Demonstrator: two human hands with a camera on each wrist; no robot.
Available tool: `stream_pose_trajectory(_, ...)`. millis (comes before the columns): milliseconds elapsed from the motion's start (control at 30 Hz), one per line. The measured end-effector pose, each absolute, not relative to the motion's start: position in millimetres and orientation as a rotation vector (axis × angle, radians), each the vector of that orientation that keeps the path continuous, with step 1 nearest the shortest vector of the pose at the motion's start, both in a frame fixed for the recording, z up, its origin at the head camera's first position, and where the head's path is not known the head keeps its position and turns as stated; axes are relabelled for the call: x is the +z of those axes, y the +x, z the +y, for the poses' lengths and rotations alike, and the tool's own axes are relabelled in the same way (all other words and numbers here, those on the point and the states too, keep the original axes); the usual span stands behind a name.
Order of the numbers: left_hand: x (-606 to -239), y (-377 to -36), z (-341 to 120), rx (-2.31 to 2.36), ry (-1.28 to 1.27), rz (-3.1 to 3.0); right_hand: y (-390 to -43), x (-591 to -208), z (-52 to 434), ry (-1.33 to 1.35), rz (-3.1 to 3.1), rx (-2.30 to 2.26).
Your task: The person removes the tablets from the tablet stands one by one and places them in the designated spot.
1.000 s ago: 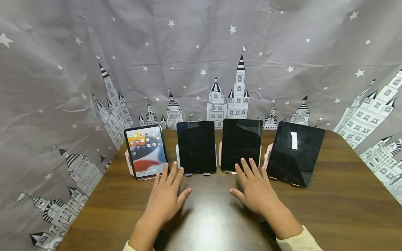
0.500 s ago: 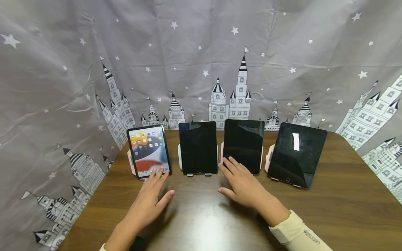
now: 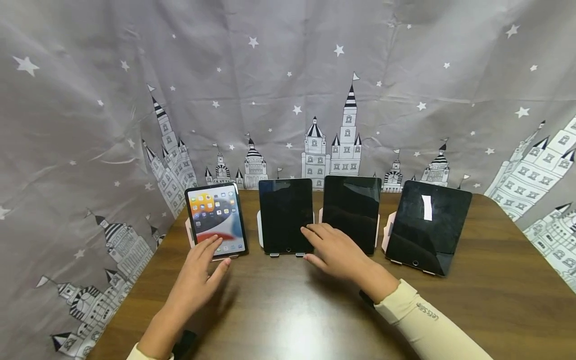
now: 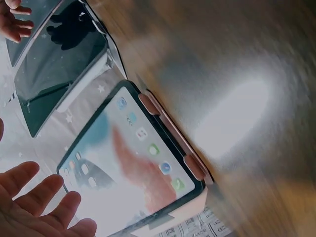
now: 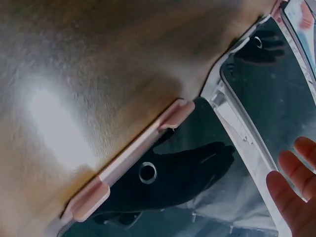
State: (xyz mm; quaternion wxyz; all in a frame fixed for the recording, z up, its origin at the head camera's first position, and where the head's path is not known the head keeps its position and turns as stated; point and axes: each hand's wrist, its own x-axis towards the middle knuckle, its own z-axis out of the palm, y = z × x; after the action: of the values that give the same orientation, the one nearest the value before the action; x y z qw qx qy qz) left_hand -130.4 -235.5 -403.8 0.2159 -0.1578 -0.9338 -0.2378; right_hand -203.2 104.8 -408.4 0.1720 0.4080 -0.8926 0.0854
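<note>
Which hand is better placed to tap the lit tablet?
Probably left. The left hand has straight fingers at the lit colourful-screen tablet, while the right hand sits by the second dark black tablet.

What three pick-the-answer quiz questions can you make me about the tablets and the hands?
1. Where is the left hand?
A. At the lit tablet
B. On the curtain
C. At the taped tablet

2. How many tablets stand on the table?
A. Two
B. Four
C. Six

3. How many screens are lit?
A. None
B. All
C. One

Answers:
1 A, its straight fingers reach the low edge of the lit tablet, farthest to the left.
2 B, four stand in a row on stands.
3 C, only the leftmost shows icons; the others are black, and the right hand is at the second tablet.
</note>
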Motion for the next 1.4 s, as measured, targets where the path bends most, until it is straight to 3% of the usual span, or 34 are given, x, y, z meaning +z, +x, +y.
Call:
stream_pose_trajectory(567, -396, -136, -264, -0.786, -0.337, -2.436, -220, -418, 74, 1.359, -2.347, 0.063)
stream_pose_trajectory(1400, -392, -175, -283, -0.867, -0.251, -2.296, -239, -415, 22, 1.389, -2.329, 0.152)
